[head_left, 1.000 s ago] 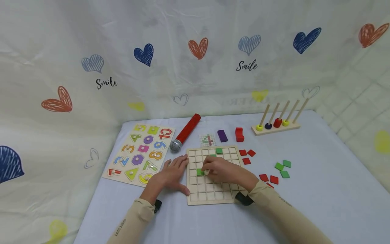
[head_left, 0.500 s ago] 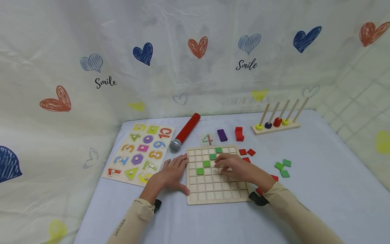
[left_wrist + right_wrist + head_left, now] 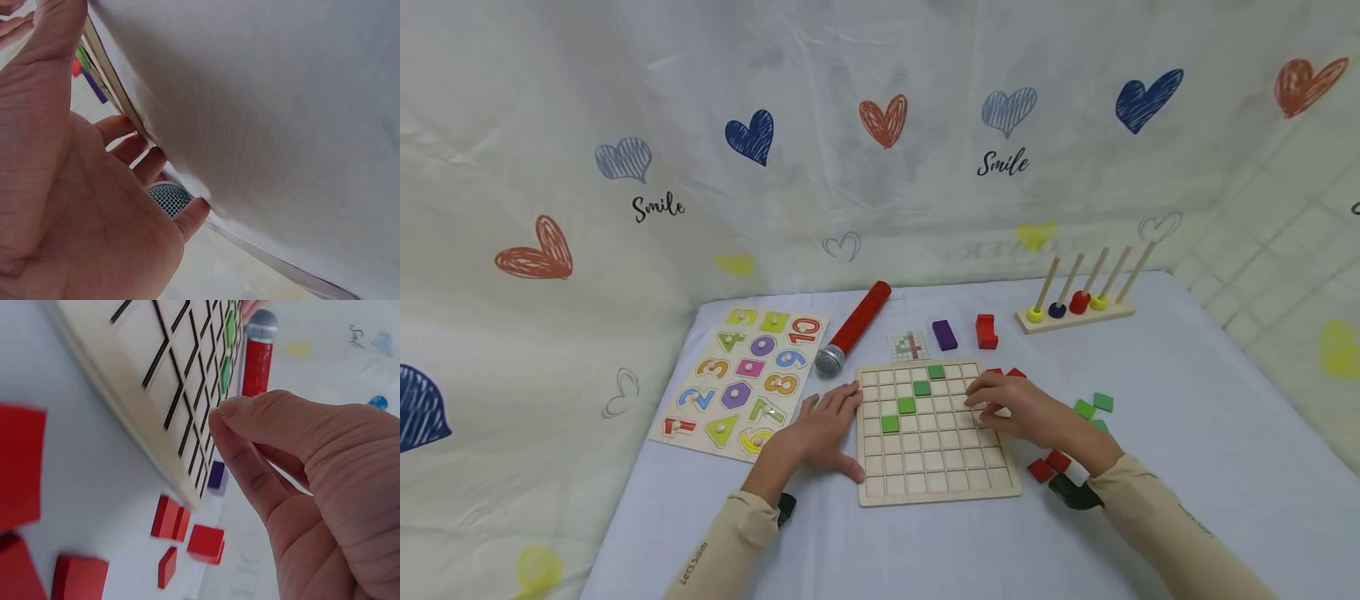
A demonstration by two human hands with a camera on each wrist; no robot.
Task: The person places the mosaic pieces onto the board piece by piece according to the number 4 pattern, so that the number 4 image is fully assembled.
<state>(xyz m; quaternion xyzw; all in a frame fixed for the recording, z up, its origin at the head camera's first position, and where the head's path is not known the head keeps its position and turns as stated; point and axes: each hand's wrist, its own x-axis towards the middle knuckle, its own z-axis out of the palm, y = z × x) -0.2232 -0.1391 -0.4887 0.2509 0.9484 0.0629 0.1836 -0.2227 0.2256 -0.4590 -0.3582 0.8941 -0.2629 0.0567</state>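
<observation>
A wooden grid board (image 3: pixel 940 462) lies flat, with several green square tiles (image 3: pixel 907 406) set diagonally in its cells. My left hand (image 3: pixel 823 429) rests at the board's left edge, fingers spread and thumb near its lower left side. Over the board's right edge is my right hand (image 3: pixel 1022 412), its thumb and forefinger tips close together with nothing seen between them. In the right wrist view, red tiles (image 3: pixel 165 515) lie beside the board. Some red tiles (image 3: pixel 1041 471) and green tiles (image 3: pixel 1102 402) lie loose to the right, partly hidden by the right hand and arm.
Left of the board lies a number-and-shape puzzle (image 3: pixel 751 367). A red microphone (image 3: pixel 859 321), a small pattern card (image 3: pixel 908 345), a purple block (image 3: pixel 945 335) and a red block (image 3: pixel 987 332) lie behind it. A peg stand (image 3: pixel 1075 317) is at the back right.
My right hand has moved right across the board from the green tiles, uncovering the diagonal row. The left hand has stayed at the left edge.
</observation>
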